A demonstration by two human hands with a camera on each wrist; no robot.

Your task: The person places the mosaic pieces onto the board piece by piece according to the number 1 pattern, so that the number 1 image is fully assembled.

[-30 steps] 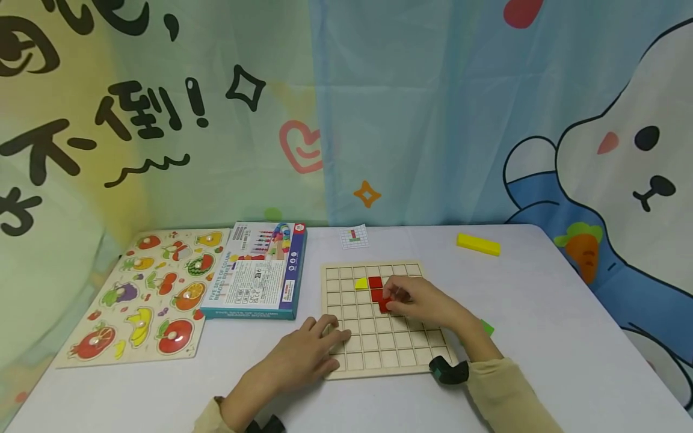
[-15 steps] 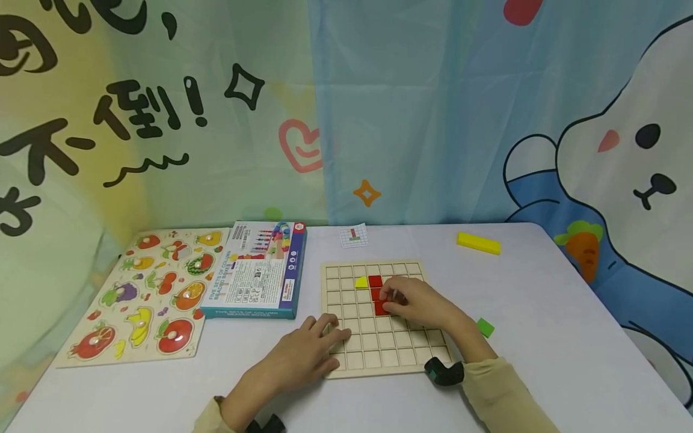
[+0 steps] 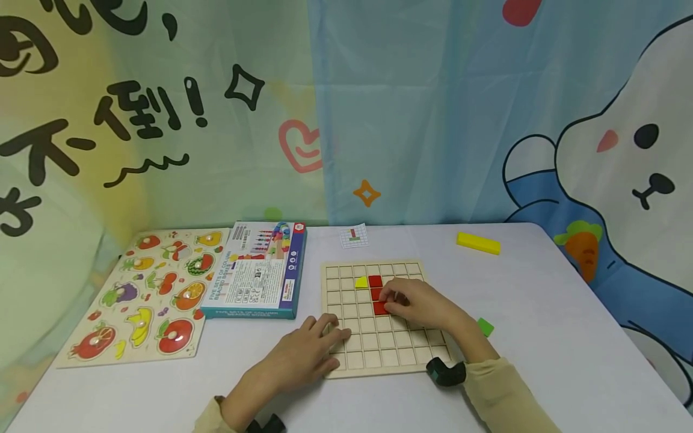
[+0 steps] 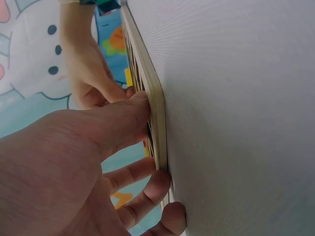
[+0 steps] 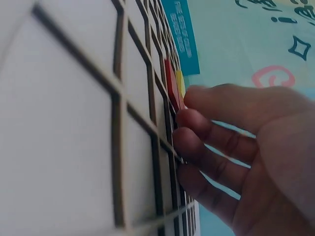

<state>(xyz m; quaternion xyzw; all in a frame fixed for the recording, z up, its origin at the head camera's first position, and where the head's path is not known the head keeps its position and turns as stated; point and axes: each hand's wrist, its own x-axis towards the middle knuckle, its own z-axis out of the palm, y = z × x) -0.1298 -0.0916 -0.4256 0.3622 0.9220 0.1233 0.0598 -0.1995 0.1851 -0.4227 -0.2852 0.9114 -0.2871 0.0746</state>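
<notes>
A wooden grid board (image 3: 365, 346) lies on the table. Three red square tiles (image 3: 375, 281) form a column in its upper part, with a yellow tile (image 3: 361, 282) to the left of the top one. My right hand (image 3: 419, 304) has its thumb tip at the lowest red tile (image 3: 380, 308) and its index fingertip just above; in the right wrist view the bent fingers (image 5: 189, 142) are spread apart, close over the grid. My left hand (image 3: 305, 349) rests at the board's left edge, fingers loosely bent, its thumb (image 4: 138, 101) on the rim in the left wrist view.
A green square tile (image 3: 485, 327) lies beside my right forearm, and a yellow bar (image 3: 479, 243) at the back right. A small grid card (image 3: 354, 236) is behind the board. To the left are a box (image 3: 254, 270) and a fruit puzzle board (image 3: 143, 294).
The lowest red tile has gone from slanted off to the right to lined up under the others. My right hand shifted slightly left with it, then stayed nearly still. The left hand has not moved.
</notes>
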